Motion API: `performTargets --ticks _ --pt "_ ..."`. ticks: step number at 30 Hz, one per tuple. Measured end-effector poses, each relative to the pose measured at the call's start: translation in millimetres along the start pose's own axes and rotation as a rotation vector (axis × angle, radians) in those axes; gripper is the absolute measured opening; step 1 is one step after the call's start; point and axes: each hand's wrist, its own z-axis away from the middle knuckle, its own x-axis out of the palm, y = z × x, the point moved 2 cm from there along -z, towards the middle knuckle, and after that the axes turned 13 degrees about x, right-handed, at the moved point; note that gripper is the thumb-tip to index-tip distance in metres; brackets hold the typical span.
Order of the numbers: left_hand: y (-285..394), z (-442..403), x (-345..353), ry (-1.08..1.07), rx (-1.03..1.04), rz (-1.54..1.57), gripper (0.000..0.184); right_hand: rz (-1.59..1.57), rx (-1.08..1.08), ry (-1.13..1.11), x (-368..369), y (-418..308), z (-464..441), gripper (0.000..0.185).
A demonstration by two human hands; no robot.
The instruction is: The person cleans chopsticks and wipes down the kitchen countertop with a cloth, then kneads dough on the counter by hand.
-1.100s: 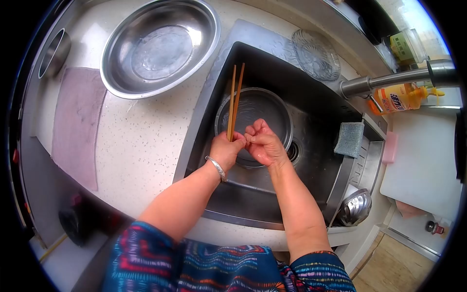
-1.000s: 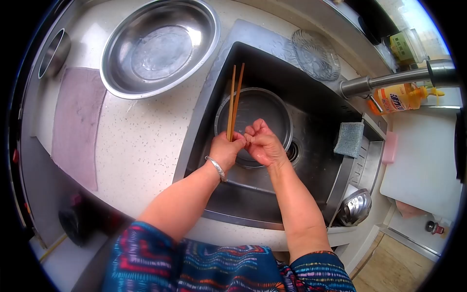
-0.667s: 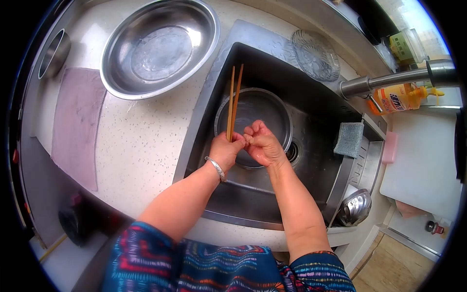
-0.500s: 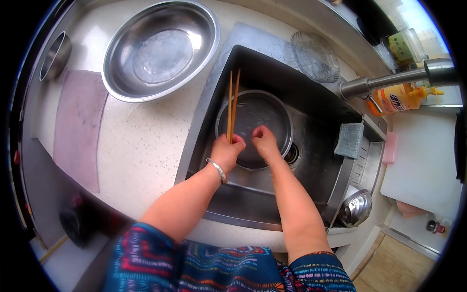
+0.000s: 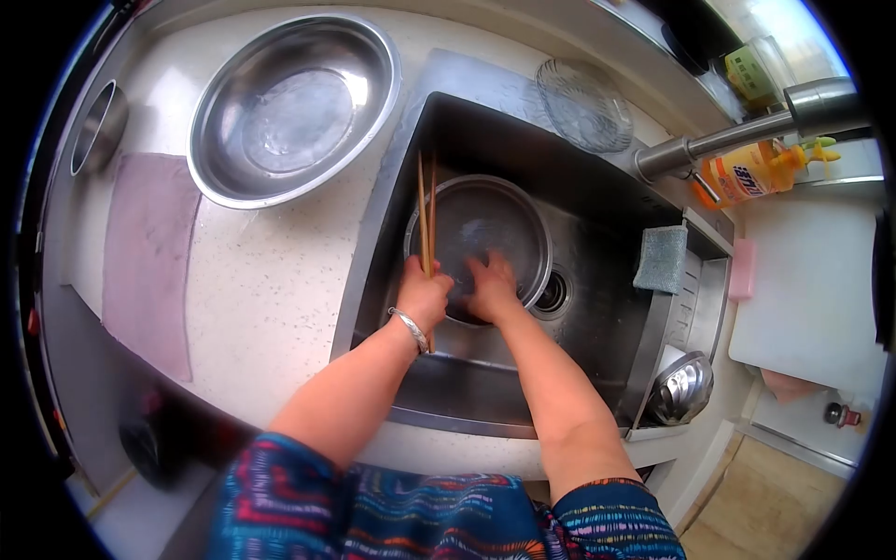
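Left hand (image 5: 425,295) gripping the chopsticks (image 5: 425,210) near their lower ends, over the sink (image 5: 373,224): light, stiff, probably slick if wet, so pinch both together! Right hand (image 5: 493,287), fingers spread and apparently holding nothing, reaches into the round pan (image 5: 544,233).
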Motion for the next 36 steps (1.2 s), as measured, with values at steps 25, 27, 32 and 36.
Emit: performTargets --ticks 25,27,32,36 --pt "-10 -1 10 -0.255 -0.027 0.028 0.024 0.149 0.05 -0.115 -10 17 0 0.015" --pt "-11 4 13 -0.288 -0.043 0.004 0.03 0.116 0.068 -0.411 -26 -8 11 0.016" --pt "-27 -19 21 -0.214 0.031 -0.281 0.032 0.153 -0.029 -0.233 -28 8 8 0.024" --pt "-21 -6 16 -0.256 -0.035 -0.118 0.036 -0.029 -0.011 -0.299 -63 -4 47 0.032"
